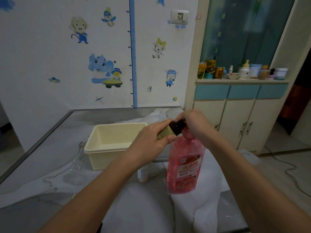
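My left hand (149, 142) grips a small dark brown bottle (175, 127) with a tan label, held tilted above the table. My right hand (195, 123) curls round the bottle's cap end, fingers hiding the top. Just below stands a tall pink detergent bottle (185, 167) with a pump head, partly hidden by both hands. A cream plastic tub (109, 145) sits open to the left of the hands; I see nothing inside it.
A small white bottle (142, 174) stands under my left wrist. A clear glass flask (75, 169) lies left of the tub. White cloth (151, 207) covers the glass-topped table (50, 132). A cabinet (239, 121) with jars stands at the right, cables on the floor.
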`<act>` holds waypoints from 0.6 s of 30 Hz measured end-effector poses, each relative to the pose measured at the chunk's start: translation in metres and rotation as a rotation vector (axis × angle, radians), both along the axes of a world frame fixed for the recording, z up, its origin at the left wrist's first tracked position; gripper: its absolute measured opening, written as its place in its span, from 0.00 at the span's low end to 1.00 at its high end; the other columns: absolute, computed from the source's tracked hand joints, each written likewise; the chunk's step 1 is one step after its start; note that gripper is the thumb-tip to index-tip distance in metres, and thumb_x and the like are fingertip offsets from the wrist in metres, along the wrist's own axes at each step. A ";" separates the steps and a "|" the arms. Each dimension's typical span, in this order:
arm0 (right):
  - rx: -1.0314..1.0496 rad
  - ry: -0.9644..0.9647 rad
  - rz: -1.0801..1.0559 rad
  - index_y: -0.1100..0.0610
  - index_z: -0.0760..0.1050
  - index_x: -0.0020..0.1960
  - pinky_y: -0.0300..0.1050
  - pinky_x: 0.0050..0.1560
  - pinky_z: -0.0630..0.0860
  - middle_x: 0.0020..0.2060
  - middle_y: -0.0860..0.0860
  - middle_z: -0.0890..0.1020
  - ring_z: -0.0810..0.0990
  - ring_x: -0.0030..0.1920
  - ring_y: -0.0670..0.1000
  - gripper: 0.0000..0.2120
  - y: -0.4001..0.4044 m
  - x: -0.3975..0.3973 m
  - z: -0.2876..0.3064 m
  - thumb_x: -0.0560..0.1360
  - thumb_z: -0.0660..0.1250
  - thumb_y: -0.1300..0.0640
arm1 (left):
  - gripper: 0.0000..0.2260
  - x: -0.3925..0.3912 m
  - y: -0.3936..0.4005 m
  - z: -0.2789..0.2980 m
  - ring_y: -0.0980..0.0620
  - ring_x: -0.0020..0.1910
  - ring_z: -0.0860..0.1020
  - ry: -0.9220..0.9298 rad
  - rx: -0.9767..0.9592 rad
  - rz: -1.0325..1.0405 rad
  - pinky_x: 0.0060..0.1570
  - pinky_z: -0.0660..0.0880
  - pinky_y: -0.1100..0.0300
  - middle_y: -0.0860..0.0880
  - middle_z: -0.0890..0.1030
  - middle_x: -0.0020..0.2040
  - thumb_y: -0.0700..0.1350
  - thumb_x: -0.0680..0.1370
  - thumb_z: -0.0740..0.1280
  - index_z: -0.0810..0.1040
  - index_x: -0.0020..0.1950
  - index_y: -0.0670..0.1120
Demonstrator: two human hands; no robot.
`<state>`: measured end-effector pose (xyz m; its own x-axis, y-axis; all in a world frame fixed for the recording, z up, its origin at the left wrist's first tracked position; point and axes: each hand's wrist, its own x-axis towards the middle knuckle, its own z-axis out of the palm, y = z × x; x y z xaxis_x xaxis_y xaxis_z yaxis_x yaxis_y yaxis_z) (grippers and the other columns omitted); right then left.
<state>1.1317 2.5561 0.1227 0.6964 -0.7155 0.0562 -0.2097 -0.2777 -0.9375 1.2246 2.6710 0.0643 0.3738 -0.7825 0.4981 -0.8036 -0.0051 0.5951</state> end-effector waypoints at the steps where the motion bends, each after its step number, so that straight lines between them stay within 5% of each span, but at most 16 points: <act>1: -0.039 0.043 0.003 0.71 0.76 0.56 0.33 0.21 0.71 0.27 0.51 0.77 0.74 0.20 0.39 0.15 -0.002 0.001 -0.003 0.76 0.58 0.64 | 0.18 0.000 0.000 -0.001 0.50 0.48 0.77 0.009 0.000 0.004 0.50 0.74 0.46 0.51 0.81 0.49 0.55 0.73 0.64 0.75 0.63 0.56; 4: -0.132 0.109 -0.017 0.62 0.79 0.58 0.41 0.46 0.78 0.44 0.55 0.83 0.83 0.43 0.47 0.14 0.007 -0.005 0.001 0.73 0.65 0.61 | 0.19 0.000 0.000 0.000 0.50 0.49 0.77 0.011 0.007 0.006 0.51 0.74 0.47 0.51 0.81 0.50 0.55 0.73 0.64 0.75 0.63 0.55; 8: -0.100 0.138 0.052 0.69 0.78 0.56 0.26 0.21 0.68 0.30 0.50 0.74 0.73 0.23 0.41 0.13 0.002 -0.006 0.013 0.75 0.60 0.67 | 0.19 -0.001 0.000 0.008 0.50 0.49 0.77 0.016 -0.001 0.004 0.51 0.74 0.46 0.51 0.81 0.50 0.55 0.73 0.64 0.75 0.63 0.55; 13: -0.170 0.154 0.041 0.69 0.78 0.55 0.30 0.24 0.69 0.30 0.49 0.74 0.72 0.26 0.42 0.14 0.000 -0.005 0.015 0.76 0.58 0.65 | 0.18 0.000 -0.001 0.009 0.50 0.50 0.77 0.024 -0.009 0.005 0.52 0.74 0.45 0.51 0.81 0.51 0.54 0.73 0.65 0.75 0.63 0.56; 16: -0.372 0.235 0.031 0.65 0.79 0.56 0.44 0.43 0.77 0.40 0.54 0.82 0.81 0.40 0.52 0.13 0.000 -0.004 0.008 0.73 0.63 0.63 | 0.18 0.001 -0.001 0.005 0.49 0.51 0.77 0.009 -0.001 -0.001 0.52 0.73 0.45 0.50 0.81 0.51 0.55 0.73 0.64 0.75 0.63 0.55; 18: -0.395 0.256 -0.001 0.65 0.78 0.56 0.42 0.47 0.78 0.42 0.53 0.85 0.82 0.44 0.49 0.13 0.001 -0.003 0.004 0.73 0.65 0.62 | 0.19 0.000 -0.001 0.000 0.49 0.50 0.77 0.020 -0.003 -0.006 0.52 0.74 0.45 0.50 0.81 0.51 0.55 0.73 0.65 0.75 0.63 0.54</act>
